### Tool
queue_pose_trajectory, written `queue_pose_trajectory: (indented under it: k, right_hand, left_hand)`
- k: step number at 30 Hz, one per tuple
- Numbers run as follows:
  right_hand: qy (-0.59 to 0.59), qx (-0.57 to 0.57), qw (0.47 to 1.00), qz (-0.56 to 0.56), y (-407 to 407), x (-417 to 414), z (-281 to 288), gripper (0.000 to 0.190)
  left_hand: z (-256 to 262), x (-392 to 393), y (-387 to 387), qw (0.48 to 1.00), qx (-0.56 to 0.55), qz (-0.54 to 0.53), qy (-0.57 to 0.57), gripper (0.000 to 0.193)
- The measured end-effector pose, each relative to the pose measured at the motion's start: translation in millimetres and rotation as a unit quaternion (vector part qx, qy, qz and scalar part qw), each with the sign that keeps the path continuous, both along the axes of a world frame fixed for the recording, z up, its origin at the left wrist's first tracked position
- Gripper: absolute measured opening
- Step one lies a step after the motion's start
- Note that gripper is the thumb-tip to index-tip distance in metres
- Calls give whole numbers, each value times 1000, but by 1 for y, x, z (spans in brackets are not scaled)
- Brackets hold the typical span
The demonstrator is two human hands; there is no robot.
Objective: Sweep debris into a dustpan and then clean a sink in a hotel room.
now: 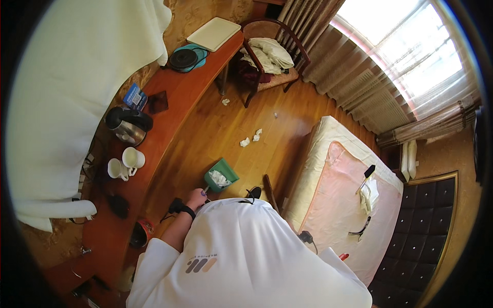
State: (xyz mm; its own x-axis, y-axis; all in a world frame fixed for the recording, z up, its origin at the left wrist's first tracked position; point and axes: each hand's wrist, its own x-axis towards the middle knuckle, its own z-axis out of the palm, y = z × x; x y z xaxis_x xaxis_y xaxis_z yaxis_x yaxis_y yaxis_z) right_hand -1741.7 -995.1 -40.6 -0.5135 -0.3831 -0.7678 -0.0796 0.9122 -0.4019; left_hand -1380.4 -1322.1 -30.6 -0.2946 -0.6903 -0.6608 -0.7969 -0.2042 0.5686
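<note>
My left hand [197, 198] grips the handle of a green dustpan [224, 180] held low over the wooden floor. Crumpled white tissues [219, 178] lie inside the pan. Further ahead, more crumpled tissues [245, 142] are scattered on the floorboards, with one piece [225, 102] close to the chair. My right hand is out of view, hidden by my white shirt; a black strapped device [306, 236] shows on that side. A narrow dark wooden piece [270, 190] slants between my black shoe [254, 192] and the bed.
Along the left runs a wooden desk [175, 104] with an electric kettle [129, 125], two white mugs [133, 157] and a tray [214, 34]. An armchair [277, 79] holds folded cloth. To the right, the bed [314, 184] carries a black-bristled brush [368, 171].
</note>
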Motion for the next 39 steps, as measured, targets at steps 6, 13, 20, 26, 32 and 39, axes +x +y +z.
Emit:
queue_pose_trajectory:
  k: [6,13,20,26,32,39]
  right_hand:
    - [64,-44,997,14,-18,13,32,38]
    - [96,-34,992,72,-95,-18,25,29]
    - [92,-98,966,221,-278,-103,50,30]
    - [77,-154,944,283,-501,-184,1,28]
    - [-24,-170,930,325,-706,-231,-75,24]
    - [157,-64,845,508,-661,-329,-206,41]
  left_hand:
    - [-12,-11,-22,999,-32,24,28,9]
    - [-6,-36,-49,997,-13,52,62,5]
    - [-40,-55,-79,984,42,143,99,9]
    - [-15,-129,-153,990,21,84,-114,12]
    - [-29,-163,-191,945,-82,19,-317,10]
    - [-9,-170,-211,964,37,33,-260,9]
